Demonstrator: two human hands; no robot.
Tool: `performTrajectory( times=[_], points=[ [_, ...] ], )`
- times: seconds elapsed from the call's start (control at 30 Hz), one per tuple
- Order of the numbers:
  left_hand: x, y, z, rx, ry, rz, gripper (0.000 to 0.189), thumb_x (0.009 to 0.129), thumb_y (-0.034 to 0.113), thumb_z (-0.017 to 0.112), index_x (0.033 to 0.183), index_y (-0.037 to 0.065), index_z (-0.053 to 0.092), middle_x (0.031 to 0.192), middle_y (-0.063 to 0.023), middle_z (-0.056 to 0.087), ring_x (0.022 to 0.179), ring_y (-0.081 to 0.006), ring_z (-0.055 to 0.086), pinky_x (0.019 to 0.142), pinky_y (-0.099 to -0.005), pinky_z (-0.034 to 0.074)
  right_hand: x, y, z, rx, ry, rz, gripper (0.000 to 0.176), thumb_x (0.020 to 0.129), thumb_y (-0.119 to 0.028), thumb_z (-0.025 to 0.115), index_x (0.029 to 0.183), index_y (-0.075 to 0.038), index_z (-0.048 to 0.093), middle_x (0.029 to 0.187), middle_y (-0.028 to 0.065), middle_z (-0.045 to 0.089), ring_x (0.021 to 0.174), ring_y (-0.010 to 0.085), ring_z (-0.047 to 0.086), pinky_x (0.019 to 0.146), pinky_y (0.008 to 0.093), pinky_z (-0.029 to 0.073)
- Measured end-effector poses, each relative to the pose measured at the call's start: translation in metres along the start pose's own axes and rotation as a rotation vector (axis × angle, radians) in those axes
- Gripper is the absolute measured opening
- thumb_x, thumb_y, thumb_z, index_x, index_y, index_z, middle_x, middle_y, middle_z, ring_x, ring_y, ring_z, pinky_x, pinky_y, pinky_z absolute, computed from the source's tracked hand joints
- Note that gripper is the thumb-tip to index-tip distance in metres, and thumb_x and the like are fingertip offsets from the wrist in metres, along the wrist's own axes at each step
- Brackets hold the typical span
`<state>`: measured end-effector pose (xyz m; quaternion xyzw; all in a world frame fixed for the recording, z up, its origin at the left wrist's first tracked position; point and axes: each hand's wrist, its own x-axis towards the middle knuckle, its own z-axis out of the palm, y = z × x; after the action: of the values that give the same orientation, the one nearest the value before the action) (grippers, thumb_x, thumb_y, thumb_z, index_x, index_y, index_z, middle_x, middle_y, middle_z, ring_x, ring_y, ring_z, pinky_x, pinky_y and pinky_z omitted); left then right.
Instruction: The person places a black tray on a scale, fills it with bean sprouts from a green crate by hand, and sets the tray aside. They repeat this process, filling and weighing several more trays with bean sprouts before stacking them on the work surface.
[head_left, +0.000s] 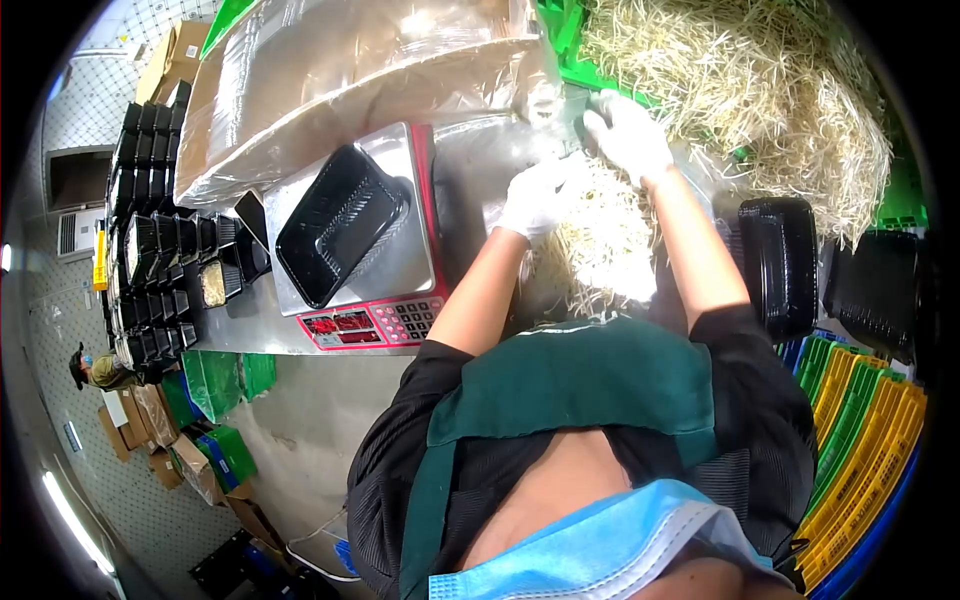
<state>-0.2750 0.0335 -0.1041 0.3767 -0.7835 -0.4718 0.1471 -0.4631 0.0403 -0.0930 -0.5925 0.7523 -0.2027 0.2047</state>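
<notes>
My left hand [535,200], in a white glove, is at the left edge of a loose pile of bean sprouts [605,235] on the metal table. Its fingers are curled together, and what they hold, if anything, is hidden. My right hand [630,138], also gloved in white, reaches over the far side of that pile with its thumb and fingers apart. Nothing shows in its grasp. Left of my hands, an empty black plastic tray [342,225] lies tilted on the steel pan of a red-edged digital scale [375,322].
A large heap of bean sprouts [750,90] rises at the far right by a green crate [565,40]. A plastic-lined carton [360,90] stands behind the scale. Black trays [778,265] lie at right; stacked trays [150,240] fill the left. Another person [100,370] is far left.
</notes>
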Motion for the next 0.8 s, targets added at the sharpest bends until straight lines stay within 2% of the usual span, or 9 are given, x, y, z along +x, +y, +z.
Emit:
performTrajectory(
  times=[0.17,0.23,0.27,0.33,0.4,0.53,0.6,0.7,0.8],
  points=[
    [-0.004,-0.011,-0.004,0.120,0.373,0.220,0.031,0.083,0.015,0.063,0.112,0.004,0.062,0.108,-0.0155,0.064,0.103,-0.0293,0.060,0.091,-0.0352,0.046,0.021,0.004,0.044,-0.402,0.188,-0.192,0.054,0.089,-0.041,0.044,0.130,-0.005,0.047,0.125,0.0168,0.054,0.111,0.0340,0.053,0.098,0.0355,0.041],
    [-0.003,-0.019,-0.008,0.303,0.523,0.160,0.045,0.079,0.022,0.069,0.117,0.000,0.057,0.113,-0.0212,0.060,0.106,-0.0334,0.058,0.092,-0.0371,0.045,-0.003,-0.002,0.022,-0.276,-0.178,-0.123,0.051,0.090,-0.040,0.043,0.129,-0.008,0.048,0.127,0.0168,0.053,0.113,0.0335,0.051,0.098,0.0371,0.040],
    [-0.004,-0.020,-0.008,0.339,0.519,0.003,0.061,0.077,0.030,0.071,0.124,-0.002,0.050,0.122,-0.0244,0.054,0.116,-0.0367,0.050,0.102,-0.0387,0.036,-0.017,-0.005,0.012,-0.208,-0.359,-0.084,0.049,0.091,-0.039,0.042,0.129,-0.009,0.048,0.127,0.0168,0.053,0.115,0.0332,0.051,0.099,0.0380,0.040],
    [0.001,-0.029,-0.001,0.326,0.542,0.083,0.070,0.076,0.035,0.071,0.129,-0.004,0.046,0.128,-0.0247,0.050,0.125,-0.0377,0.042,0.110,-0.0390,0.022,-0.051,0.013,-0.004,-0.016,-0.481,-0.253,0.040,0.091,-0.035,0.046,0.121,-0.010,0.056,0.127,0.0165,0.053,0.116,0.0321,0.051,0.100,0.0391,0.039],
    [0.003,-0.034,0.010,0.237,0.450,0.094,0.070,0.078,0.033,0.070,0.134,0.000,0.043,0.133,-0.0211,0.048,0.130,-0.0333,0.038,0.113,-0.0381,0.011,-0.086,0.019,-0.010,0.180,0.119,-0.196,0.034,0.089,-0.031,0.052,0.115,-0.009,0.061,0.126,0.0170,0.053,0.118,0.0318,0.050,0.101,0.0378,0.038],
    [0.016,-0.044,0.025,-0.119,0.057,0.121,0.054,0.080,0.025,0.070,0.127,0.006,0.052,0.124,-0.0162,0.056,0.113,-0.0258,0.055,0.101,-0.0366,0.037,-0.082,0.093,0.005,-0.228,0.609,0.062,0.046,0.086,-0.035,0.057,0.124,-0.009,0.054,0.127,0.0167,0.053,0.119,0.0313,0.048,0.102,0.0397,0.035],
    [0.021,-0.018,0.019,0.149,0.214,0.173,0.051,0.079,0.027,0.072,0.122,0.005,0.056,0.120,-0.0168,0.059,0.103,-0.0265,0.059,0.092,-0.0351,0.045,-0.087,0.104,0.019,-0.329,0.627,0.105,0.047,0.086,-0.037,0.056,0.125,-0.010,0.054,0.127,0.0161,0.053,0.118,0.0312,0.048,0.102,0.0413,0.035],
    [0.044,-0.008,0.014,0.425,0.265,0.234,0.063,0.080,0.042,0.066,0.129,0.006,0.050,0.129,-0.0207,0.050,0.116,-0.0292,0.051,0.100,-0.0368,0.038,-0.121,0.065,0.009,0.012,0.193,-0.099,0.041,0.089,-0.031,0.054,0.124,-0.009,0.054,0.128,0.0151,0.053,0.118,0.0322,0.049,0.102,0.0413,0.035],
    [0.039,0.007,0.017,0.562,0.099,0.111,0.077,0.079,0.056,0.059,0.135,0.005,0.043,0.138,-0.0207,0.042,0.127,-0.0298,0.042,0.107,-0.0367,0.030,-0.134,0.068,0.005,-0.045,0.513,-0.105,0.040,0.090,-0.029,0.054,0.124,-0.008,0.054,0.131,0.0164,0.050,0.120,0.0322,0.047,0.102,0.0407,0.035]
  ],
)
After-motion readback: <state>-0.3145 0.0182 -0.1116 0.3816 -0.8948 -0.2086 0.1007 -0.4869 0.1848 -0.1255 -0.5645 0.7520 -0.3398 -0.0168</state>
